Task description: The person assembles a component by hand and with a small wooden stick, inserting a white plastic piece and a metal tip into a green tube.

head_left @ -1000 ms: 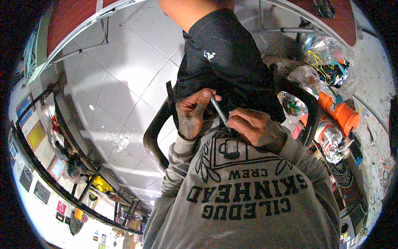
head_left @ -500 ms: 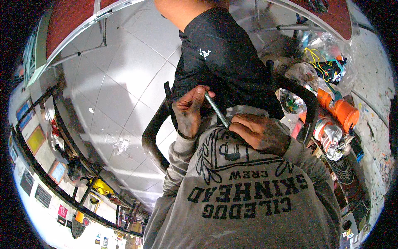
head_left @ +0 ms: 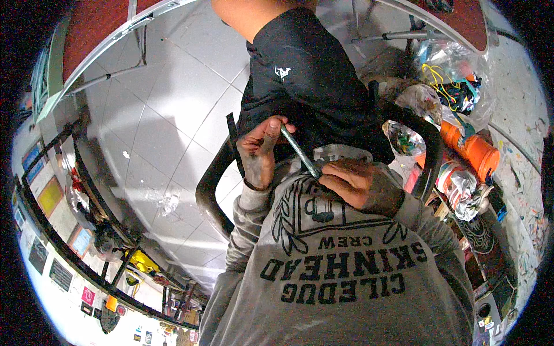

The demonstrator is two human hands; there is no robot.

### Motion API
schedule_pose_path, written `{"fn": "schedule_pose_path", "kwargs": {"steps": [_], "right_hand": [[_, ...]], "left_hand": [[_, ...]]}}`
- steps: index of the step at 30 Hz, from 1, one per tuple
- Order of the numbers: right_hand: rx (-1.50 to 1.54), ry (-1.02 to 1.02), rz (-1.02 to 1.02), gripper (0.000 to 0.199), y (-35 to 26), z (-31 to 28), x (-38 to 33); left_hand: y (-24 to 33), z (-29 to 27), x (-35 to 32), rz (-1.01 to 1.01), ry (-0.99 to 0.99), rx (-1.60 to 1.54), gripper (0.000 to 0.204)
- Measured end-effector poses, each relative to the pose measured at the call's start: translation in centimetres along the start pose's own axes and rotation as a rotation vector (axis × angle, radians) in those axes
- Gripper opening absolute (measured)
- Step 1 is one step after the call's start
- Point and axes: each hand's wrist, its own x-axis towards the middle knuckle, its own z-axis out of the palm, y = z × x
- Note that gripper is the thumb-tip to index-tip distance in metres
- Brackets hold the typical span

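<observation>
Between both hands, I see a slim grey-green stick (head_left: 299, 151) slanting from far left to near right. The left hand (head_left: 258, 151) pinches its far end, thumb uppermost; the right hand (head_left: 360, 183), knuckles up, grips the near end, against the grey sweatshirt (head_left: 369, 314) in view.

Seemingly a cluttered workshop: an orange plastic cylinder (head_left: 482, 160) and a stuffed clear plastic bag (head_left: 456, 56) lie near the corner of a dark red, metal-edged table (head_left: 464, 23), beside a colour-flecked pale surface (head_left: 528, 179).
</observation>
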Motion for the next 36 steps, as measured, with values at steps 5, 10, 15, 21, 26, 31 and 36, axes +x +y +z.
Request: {"fn": "schedule_pose_path", "kwargs": {"steps": [5,10,15,21,26,31,36], "right_hand": [[-0.011,0.024,-0.052,0.03,-0.3,-0.6,0.6],[0.048,0.06,0.103,0.029,-1.5,-0.6,0.6],[0.04,0.028,0.09,0.027,-1.9,-1.4,1.4],[-0.084,0.073,-0.113,0.028,-1.4,-2.8,2.8],[-0.031,0.03,0.058,0.023,-0.3,-4.1,6.7],[-0.074,0.285,-0.085,0.024,2.2,-4.6,10.4],[0.529,0.208,0.62,0.025,1.5,-2.8,6.1]], "left_hand": [[-1.0,-0.2,0.0,-0.012,0.025,-0.075,0.036],[-0.9,-0.1,0.0,-0.04,0.06,-0.169,0.035],[-1.7,-0.6,0.2,-0.028,0.02,-0.249,0.034],[0.5,0.0,0.0,0.056,-0.037,-0.07,0.031],[1.4,0.7,0.4,0.007,-0.109,-0.041,0.03],[0.1,0.3,0.7,0.046,-0.115,-0.04,0.029],[1.1,0.9,0.8,-0.058,-0.13,-0.072,0.03]]}}
